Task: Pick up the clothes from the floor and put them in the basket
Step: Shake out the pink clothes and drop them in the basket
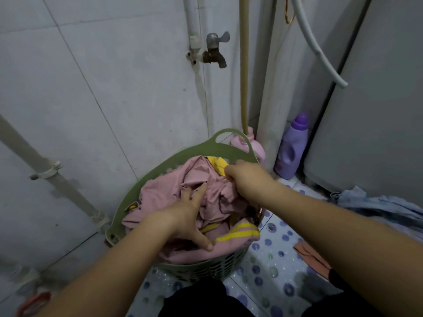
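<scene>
Tiled walls (96, 92) fill most of what I see, pale and grey, meeting in a corner at the far side. On the right stands a big grey appliance (370, 115), with a white hose (318, 44) curving down in front of it. Under me the floor (270, 266) is white with blue and purple dots.

I have the green basket (212, 152) at centre, its far handle standing up against the corner. It is heaped with pink clothes (174, 186) trimmed in yellow bands, some of the cloth spilling over the near rim.

On the floor to the right lies a blue garment (375, 204), bunched beside the appliance, well apart from the basket. Nearer me on the right I see an orange cloth (309, 255), also on the floor.

My left hand (185, 216) lies on the pink heap with fingers spread wide and fairly straight, pressing the cloth down, thumb toward the near rim. My right hand (247, 177) is at the far right side of the basket, fingers curled down into the pink cloth and gripping a fold beside a yellow piece.

Far right, a purple bottle (291, 147) stands in the corner; a pink bottle (257, 147) sits behind the basket handle. A metal tap (215, 50) juts from the wall above.
</scene>
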Tool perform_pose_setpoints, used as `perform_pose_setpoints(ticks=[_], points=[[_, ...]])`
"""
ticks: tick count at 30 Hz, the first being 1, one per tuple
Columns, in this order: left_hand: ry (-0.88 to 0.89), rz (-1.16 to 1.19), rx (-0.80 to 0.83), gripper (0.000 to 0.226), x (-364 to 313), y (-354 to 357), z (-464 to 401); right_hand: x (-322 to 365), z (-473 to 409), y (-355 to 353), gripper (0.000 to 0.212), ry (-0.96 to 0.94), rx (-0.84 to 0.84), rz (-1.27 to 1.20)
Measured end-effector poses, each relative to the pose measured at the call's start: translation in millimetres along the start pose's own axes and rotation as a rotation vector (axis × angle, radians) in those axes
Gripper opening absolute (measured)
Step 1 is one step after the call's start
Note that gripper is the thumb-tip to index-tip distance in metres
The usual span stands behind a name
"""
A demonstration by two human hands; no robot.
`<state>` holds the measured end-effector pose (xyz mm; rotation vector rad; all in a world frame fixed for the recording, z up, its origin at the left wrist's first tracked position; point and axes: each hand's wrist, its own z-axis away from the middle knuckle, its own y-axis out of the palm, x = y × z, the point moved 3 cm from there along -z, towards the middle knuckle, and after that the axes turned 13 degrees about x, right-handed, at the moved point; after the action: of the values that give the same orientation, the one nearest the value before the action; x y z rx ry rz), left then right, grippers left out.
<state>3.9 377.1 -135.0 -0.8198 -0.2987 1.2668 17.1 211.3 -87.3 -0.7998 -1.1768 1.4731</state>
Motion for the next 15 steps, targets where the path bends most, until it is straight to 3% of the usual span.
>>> perform_pose_setpoints(ticks=[3, 7, 9, 12, 15], points=[[-0.073, -0.101, -0.024, 0.136, -8.0, 10.2, -10.4, -2.3, -3.3, 30.0, 0.028, 0.004, -0.007, -0.104], [-0.276, -0.235, 0.086, 0.125, -17.7, 31.4, -33.1, -5.0, 0.3, 75.6, 0.024, -0.065, 0.371, -0.073], [-0.382, -0.260, 0.136, 0.114, -21.5, 39.3, -42.9, -8.1, 1.5, 82.2, 0.036, -0.080, 0.496, -0.046], [-0.416, -0.328, 0.207, 0.098, -29.6, 36.8, -52.9, -23.3, 5.4, 73.5, 0.041, -0.111, 0.430, -0.168], [-0.291, -0.499, 0.332, 0.090, -54.0, 6.6, -47.6, -58.2, 17.9, 51.3, 0.034, -0.057, 0.169, -0.361]])
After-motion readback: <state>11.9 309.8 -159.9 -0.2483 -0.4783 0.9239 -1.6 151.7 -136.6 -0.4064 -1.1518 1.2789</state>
